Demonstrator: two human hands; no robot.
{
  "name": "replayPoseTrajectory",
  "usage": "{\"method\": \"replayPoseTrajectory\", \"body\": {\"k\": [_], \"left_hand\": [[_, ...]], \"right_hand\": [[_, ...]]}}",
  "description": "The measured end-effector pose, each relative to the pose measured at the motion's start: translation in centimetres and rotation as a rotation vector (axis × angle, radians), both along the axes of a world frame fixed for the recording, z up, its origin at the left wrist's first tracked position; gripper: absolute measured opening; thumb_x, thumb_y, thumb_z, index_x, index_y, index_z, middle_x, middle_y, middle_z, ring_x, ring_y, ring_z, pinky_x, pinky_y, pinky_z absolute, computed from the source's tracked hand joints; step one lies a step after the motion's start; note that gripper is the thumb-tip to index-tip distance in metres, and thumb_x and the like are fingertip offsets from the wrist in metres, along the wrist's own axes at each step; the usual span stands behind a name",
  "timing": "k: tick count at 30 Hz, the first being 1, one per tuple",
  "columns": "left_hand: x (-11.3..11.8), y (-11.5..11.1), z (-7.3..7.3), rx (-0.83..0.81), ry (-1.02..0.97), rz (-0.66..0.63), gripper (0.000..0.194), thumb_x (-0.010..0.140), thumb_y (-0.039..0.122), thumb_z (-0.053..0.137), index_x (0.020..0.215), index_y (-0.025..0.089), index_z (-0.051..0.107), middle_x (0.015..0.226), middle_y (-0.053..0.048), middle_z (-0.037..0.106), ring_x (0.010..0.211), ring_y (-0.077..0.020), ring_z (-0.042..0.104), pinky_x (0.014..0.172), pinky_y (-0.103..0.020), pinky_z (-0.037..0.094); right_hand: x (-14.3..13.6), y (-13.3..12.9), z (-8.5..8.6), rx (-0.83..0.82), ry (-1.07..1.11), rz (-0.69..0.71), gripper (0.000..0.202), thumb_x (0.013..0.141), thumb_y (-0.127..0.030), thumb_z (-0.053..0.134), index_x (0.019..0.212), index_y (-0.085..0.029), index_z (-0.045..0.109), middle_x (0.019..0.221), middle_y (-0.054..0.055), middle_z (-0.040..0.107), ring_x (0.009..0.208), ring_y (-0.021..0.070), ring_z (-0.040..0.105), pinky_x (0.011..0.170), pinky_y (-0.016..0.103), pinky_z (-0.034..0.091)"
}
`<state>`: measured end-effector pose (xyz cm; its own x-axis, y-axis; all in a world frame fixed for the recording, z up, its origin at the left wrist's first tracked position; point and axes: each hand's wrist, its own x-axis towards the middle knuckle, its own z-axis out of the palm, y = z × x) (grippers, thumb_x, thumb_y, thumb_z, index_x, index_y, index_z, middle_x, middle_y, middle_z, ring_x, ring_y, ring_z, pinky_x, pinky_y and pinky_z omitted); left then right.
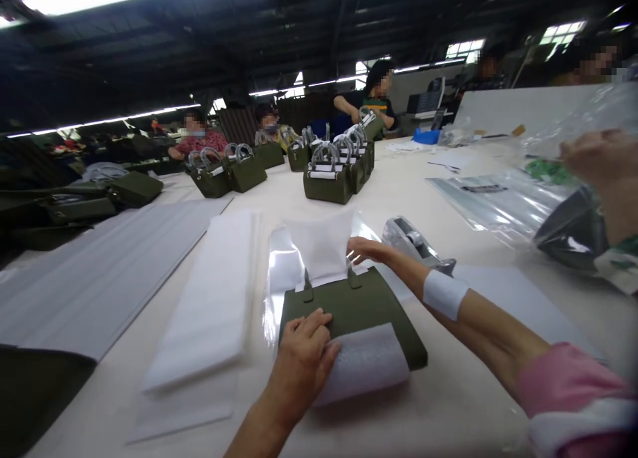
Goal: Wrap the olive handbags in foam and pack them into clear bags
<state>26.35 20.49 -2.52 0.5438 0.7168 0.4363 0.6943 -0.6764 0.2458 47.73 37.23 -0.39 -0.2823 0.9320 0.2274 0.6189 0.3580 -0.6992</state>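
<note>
A dark green handbag (pixel 343 306) lies flat on the table in front of me, its handles pointing away. A white foam sheet (pixel 319 245) stands up around the handles and hides most of them. My left hand (pixel 306 351) rests on the bag's lower left with fingers stretched out, the thumb on a second white foam piece (pixel 369 361) that covers the bag's bottom edge. Beside the right handle, my right hand (pixel 366 250) has its bent fingers at the edge of the upright sheet. Clear plastic film (pixel 279 272) lies under the bag.
A tape dispenser (pixel 411 238) stands right of the bag. White foam sheets (pixel 209 292) are stacked to the left, beside a long grey-white pile (pixel 124 265). Several green handbags (pixel 326 185) stand farther back. At right, another person's hand (pixel 603 172) is near plastic bags (pixel 498 192).
</note>
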Motion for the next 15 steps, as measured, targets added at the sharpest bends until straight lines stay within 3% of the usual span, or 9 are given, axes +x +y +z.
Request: {"method": "replayPoseTrajectory", "body": {"k": [2, 5, 7, 8, 10, 13, 15], "left_hand": [[-0.1, 0.2, 0.1, -0.007, -0.021, 0.001, 0.009, 0.081, 0.016, 0.05, 0.073, 0.018, 0.05, 0.106, -0.008, 0.063, 0.106, -0.0236, 0.055, 0.079, -0.041, 0.048], [-0.1, 0.1, 0.1, 0.017, -0.033, 0.008, 0.008, 0.081, 0.015, 0.049, 0.073, 0.018, 0.049, 0.105, -0.008, 0.063, 0.105, -0.0238, 0.056, 0.078, -0.041, 0.049], [0.0, 0.0, -0.2, 0.045, -0.02, 0.0, 0.007, 0.081, 0.015, 0.048, 0.075, 0.018, 0.05, 0.105, -0.008, 0.063, 0.104, -0.0237, 0.056, 0.077, -0.04, 0.049], [0.0, 0.0, -0.2, 0.056, -0.009, -0.008, 0.008, 0.081, 0.015, 0.048, 0.074, 0.018, 0.049, 0.104, -0.008, 0.063, 0.104, -0.0235, 0.056, 0.076, -0.04, 0.049], [0.1, 0.3, 0.4, 0.052, 0.012, -0.027, 0.008, 0.081, 0.017, 0.049, 0.073, 0.018, 0.049, 0.102, -0.007, 0.063, 0.101, -0.0222, 0.057, 0.076, -0.037, 0.049], [0.8, 2.3, 3.4, 0.146, -0.013, 0.001, 0.003, 0.08, 0.021, 0.052, 0.079, 0.018, 0.052, 0.106, -0.007, 0.06, 0.106, -0.0216, 0.053, 0.089, -0.04, 0.043], [2.1, 5.0, 6.4, 0.312, -0.021, 0.077, 0.017, 0.081, 0.028, 0.053, 0.094, 0.017, 0.053, 0.116, -0.008, 0.055, 0.118, -0.0255, 0.043, 0.102, -0.05, 0.027]], "right_hand": [[1.7, -2.2, 0.8, 0.058, 0.013, -0.099, 0.03, 0.091, -0.034, 0.038, 0.091, -0.011, 0.057, 0.084, 0.006, 0.06, 0.076, 0.0139, 0.058, 0.07, 0.032, 0.049], [4.0, -8.8, 0.8, 0.251, 0.026, -0.119, 0.033, 0.091, -0.035, 0.035, 0.082, -0.014, 0.059, 0.084, 0.007, 0.062, 0.08, 0.016, 0.058, 0.076, 0.034, 0.047], [4.9, -13.7, -0.4, 0.574, -0.1, 0.275, 0.021, 0.086, -0.032, 0.046, 0.087, -0.016, 0.061, 0.087, 0.006, 0.064, 0.088, 0.0174, 0.058, 0.086, 0.035, 0.045], [5.1, -15.7, -1.2, 0.628, -0.214, 0.392, 0.026, 0.083, -0.035, 0.052, 0.097, -0.015, 0.06, 0.094, 0.007, 0.064, 0.096, 0.0198, 0.056, 0.095, 0.04, 0.04], [5.1, -18.2, -2.9, 0.698, -0.32, 0.447, 0.036, 0.08, -0.037, 0.057, 0.107, -0.013, 0.058, 0.103, 0.007, 0.063, 0.105, 0.0216, 0.053, 0.105, 0.044, 0.029], [4.8, -18.8, -4.7, 0.716, -0.298, 0.354, 0.04, 0.079, -0.04, 0.058, 0.109, -0.013, 0.057, 0.103, 0.007, 0.064, 0.107, 0.0209, 0.052, 0.108, 0.045, 0.024], [4.6, -18.4, -5.0, 0.722, -0.258, 0.318, 0.041, 0.08, -0.043, 0.056, 0.109, -0.014, 0.057, 0.102, 0.007, 0.064, 0.107, 0.0201, 0.053, 0.108, 0.045, 0.024]]}}
